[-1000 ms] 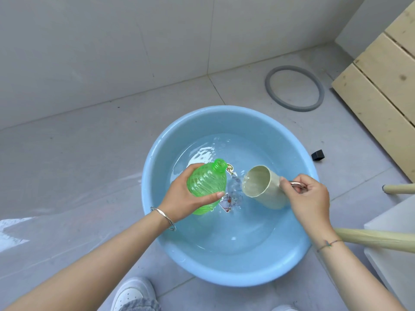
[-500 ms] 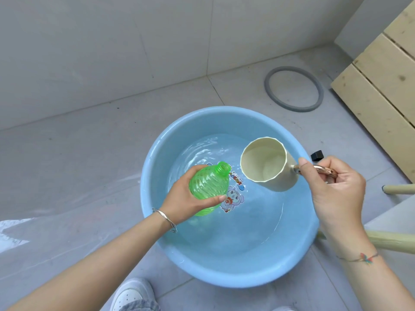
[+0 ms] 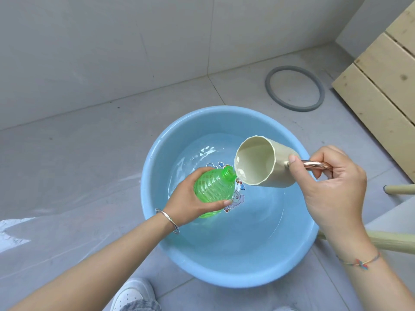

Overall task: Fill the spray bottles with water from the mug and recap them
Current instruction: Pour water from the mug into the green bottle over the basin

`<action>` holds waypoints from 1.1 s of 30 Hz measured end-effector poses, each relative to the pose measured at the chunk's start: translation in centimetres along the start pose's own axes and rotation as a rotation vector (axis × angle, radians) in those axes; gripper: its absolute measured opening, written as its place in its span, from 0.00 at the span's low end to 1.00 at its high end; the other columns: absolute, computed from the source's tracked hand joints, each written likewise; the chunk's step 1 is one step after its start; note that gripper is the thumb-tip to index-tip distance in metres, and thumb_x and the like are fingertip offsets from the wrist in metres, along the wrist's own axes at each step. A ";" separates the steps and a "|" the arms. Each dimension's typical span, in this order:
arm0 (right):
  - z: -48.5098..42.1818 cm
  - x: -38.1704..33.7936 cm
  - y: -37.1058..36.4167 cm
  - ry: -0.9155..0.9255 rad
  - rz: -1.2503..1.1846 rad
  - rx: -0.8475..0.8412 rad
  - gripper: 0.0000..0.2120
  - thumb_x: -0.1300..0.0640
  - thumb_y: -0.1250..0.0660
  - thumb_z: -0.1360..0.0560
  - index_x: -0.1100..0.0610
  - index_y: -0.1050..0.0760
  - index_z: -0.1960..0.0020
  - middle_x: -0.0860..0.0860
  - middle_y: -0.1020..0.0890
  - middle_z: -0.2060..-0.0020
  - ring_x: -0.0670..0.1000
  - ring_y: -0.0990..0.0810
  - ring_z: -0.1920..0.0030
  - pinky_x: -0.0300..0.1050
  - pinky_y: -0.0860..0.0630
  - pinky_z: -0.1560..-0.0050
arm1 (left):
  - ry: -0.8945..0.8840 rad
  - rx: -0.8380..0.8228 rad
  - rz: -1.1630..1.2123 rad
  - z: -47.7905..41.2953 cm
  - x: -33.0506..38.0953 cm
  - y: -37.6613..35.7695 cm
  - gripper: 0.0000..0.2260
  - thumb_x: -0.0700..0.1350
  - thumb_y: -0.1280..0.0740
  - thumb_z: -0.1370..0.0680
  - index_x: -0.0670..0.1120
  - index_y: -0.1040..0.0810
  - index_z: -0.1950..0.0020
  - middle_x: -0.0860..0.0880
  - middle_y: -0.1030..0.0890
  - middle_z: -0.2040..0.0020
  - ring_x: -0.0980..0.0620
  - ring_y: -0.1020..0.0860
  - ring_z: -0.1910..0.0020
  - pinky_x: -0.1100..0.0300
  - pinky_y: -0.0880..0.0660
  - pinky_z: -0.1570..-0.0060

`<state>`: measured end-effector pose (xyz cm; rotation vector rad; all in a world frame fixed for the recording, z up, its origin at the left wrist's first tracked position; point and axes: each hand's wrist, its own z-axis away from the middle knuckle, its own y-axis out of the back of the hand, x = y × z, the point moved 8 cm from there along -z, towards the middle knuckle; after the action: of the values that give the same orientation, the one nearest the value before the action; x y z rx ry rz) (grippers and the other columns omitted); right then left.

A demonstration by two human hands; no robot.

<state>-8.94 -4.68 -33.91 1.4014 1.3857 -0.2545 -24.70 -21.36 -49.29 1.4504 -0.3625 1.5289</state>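
Green ribbed spray bottle (image 3: pixel 212 187) sat uncapped above a blue plastic basin (image 3: pixel 144 189), held over the water (image 3: pixel 258 221) in its left half. Its long axis leaned, base low and toward the person, open neck pointing up and to the right at the mug (image 3: pixel 258 162). The left hand (image 3: pixel 190 204) gripped the bottle round its lower body from the left, the thumb lying across the near side, a silver bangle (image 3: pixel 168 221) on that wrist.

The cream mug lay tipped almost onto its side, its long axis running left to right and its mouth turned left. The lowest part of its lip met the bottle's neck; whether the two touched could not be told. The right hand (image 3: pixel 332 187) held the mug by its copper-coloured handle (image 3: pixel 314 164), fingers curled through the loop and the thumb pressed on the mug's wall, a coloured thread bracelet (image 3: pixel 359 262) on the wrist.

A cartoon sticker (image 3: pixel 237 198) showed on the basin floor below the bottle. The basin stood on a grey tiled floor (image 3: pixel 78 164). A grey rubber ring (image 3: pixel 294 88) lay beyond it, pale wooden slats (image 3: pixel 381 86) stood at the right, and a white shoe (image 3: pixel 132 295) showed at the bottom edge.
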 end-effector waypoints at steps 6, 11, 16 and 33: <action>-0.1 -1.8 0.0 0.117 0.091 0.005 0.17 0.53 0.32 0.30 0.55 0.37 0.71 0.46 0.33 0.73 0.47 0.33 0.65 0.38 0.38 0.63 | -0.012 0.006 -0.005 0.0 -0.1 0.1 0.35 0.64 0.23 0.42 0.60 0.28 0.38 0.62 0.22 0.41 0.64 0.26 0.39 0.70 0.33 0.39; -0.3 -2.9 0.2 0.179 0.149 0.016 0.17 0.54 0.32 0.29 0.57 0.36 0.70 0.45 0.33 0.72 0.47 0.34 0.65 0.41 0.38 0.63 | -0.008 0.004 -0.017 0.1 -0.1 0.2 0.32 0.66 0.23 0.43 0.65 0.29 0.42 0.63 0.23 0.42 0.66 0.27 0.41 0.75 0.35 0.42; -0.3 -4.1 0.2 0.246 0.197 0.027 0.17 0.54 0.32 0.29 0.58 0.35 0.70 0.44 0.34 0.72 0.51 0.38 0.65 0.44 0.40 0.60 | -0.001 0.007 -0.039 0.1 -0.3 0.2 0.32 0.66 0.22 0.43 0.67 0.30 0.43 0.64 0.24 0.41 0.66 0.28 0.40 0.79 0.37 0.44; 0.2 -6.2 -0.2 0.433 0.319 0.051 0.17 0.57 0.30 0.30 0.61 0.34 0.71 0.50 0.35 0.72 0.51 0.39 0.64 0.44 0.42 0.56 | -0.002 0.003 -0.008 0.3 -0.5 0.2 0.31 0.68 0.26 0.44 0.67 0.30 0.43 0.66 0.24 0.42 0.69 0.28 0.40 0.77 0.36 0.42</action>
<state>-10.83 -8.44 -29.36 1.7644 1.4749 0.2377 -24.73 -21.85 -49.56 1.4539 -0.3553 1.5229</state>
